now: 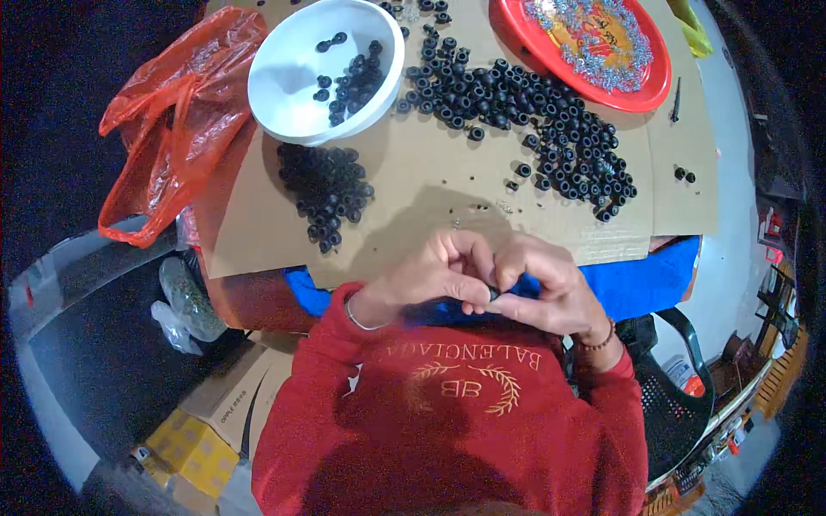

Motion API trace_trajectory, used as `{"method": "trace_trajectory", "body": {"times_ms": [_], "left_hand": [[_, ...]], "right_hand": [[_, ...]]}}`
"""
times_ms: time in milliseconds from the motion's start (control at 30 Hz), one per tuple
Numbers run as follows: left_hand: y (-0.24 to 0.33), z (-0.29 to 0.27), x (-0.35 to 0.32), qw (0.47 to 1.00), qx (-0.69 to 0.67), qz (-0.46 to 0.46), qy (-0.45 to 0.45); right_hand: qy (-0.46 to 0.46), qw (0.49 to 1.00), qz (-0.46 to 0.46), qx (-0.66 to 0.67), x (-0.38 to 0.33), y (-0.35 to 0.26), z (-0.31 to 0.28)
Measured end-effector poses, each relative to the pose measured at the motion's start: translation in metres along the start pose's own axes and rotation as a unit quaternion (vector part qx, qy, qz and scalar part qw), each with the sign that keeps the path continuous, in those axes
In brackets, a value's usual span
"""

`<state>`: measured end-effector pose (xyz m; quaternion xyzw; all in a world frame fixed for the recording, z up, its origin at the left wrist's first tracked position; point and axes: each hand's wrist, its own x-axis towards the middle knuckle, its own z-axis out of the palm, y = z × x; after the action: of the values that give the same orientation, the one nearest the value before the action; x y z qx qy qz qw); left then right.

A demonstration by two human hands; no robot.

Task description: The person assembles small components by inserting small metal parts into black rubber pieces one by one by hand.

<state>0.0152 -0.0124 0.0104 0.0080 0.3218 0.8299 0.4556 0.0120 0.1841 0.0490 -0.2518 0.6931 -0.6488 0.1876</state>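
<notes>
My left hand (443, 273) and my right hand (546, 288) meet at the table's near edge, in front of my red sweatshirt. Between their pinched fingertips is a small black part (493, 293), mostly covered by the fingers. Beyond the hands, a large pile of small round black parts (516, 103) with holes in them spreads over the cardboard (413, 172). A second pile of black parts (325, 193) lies to the left, below a white bowl (267, 95) that holds several more.
A red plate (516, 39) of small shiny metal pieces stands at the back right. At the left edge lies a red plastic bag (176, 112). Blue cloth (645, 279) hangs under the cardboard's near edge. A thin dark tool (676, 99) lies far right, and a black perforated basket (671, 413) stands below.
</notes>
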Motion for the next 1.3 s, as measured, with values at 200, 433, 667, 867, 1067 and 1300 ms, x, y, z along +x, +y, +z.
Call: {"method": "trace_trajectory", "body": {"times_ms": [200,433,667,867,1067,1300], "left_hand": [[-0.011,-0.001,0.003,0.992,-0.102,-0.026,-0.07],[-0.025,0.004,0.01,0.985,-0.106,-0.053,-0.125],[-0.025,0.003,0.01,0.99,-0.088,-0.038,-0.103],[-0.029,-0.001,0.011,0.993,-0.081,-0.005,-0.089],[-0.021,-0.003,0.011,0.996,-0.065,0.024,-0.059],[-0.02,-0.008,0.013,0.995,-0.067,0.052,-0.05]], "right_hand": [[0.084,0.994,-0.072,-0.01,-0.014,0.01,-0.005],[0.218,0.88,-0.054,-0.418,-0.003,0.03,0.001],[0.191,0.836,-0.036,-0.513,0.005,0.049,0.012],[0.212,0.849,-0.085,-0.477,0.005,0.051,0.011],[0.259,0.834,-0.073,-0.481,0.017,0.049,-0.004],[0.206,0.798,-0.037,-0.566,0.024,0.039,-0.006]]}}
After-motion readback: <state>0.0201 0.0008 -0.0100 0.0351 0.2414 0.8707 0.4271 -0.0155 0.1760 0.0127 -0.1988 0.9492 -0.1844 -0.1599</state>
